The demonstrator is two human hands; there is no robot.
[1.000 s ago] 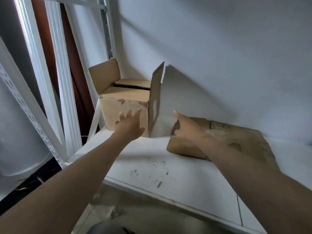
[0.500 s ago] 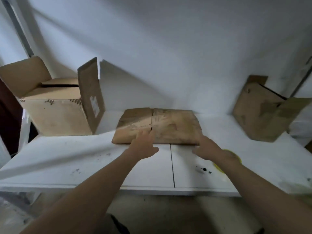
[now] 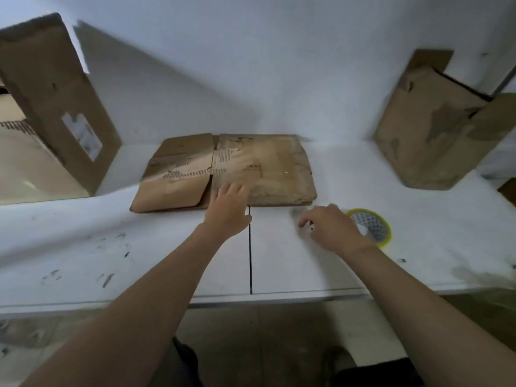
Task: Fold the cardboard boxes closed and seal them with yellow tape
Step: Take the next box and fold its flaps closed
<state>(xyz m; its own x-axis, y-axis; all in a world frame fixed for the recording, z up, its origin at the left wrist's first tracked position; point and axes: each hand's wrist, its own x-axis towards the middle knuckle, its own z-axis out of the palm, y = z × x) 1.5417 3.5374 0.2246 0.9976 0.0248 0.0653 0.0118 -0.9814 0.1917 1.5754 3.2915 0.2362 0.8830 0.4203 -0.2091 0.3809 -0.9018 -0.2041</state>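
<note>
- The left hand is resting with straight fingers on the near edge of the flat cardboard box, which is lying on the white table.
- The right hand is hanging loose and empty just beside the yellow tape roll.

The right hand has drawn back off the flattened box, baring the yellow tape roll.
</note>
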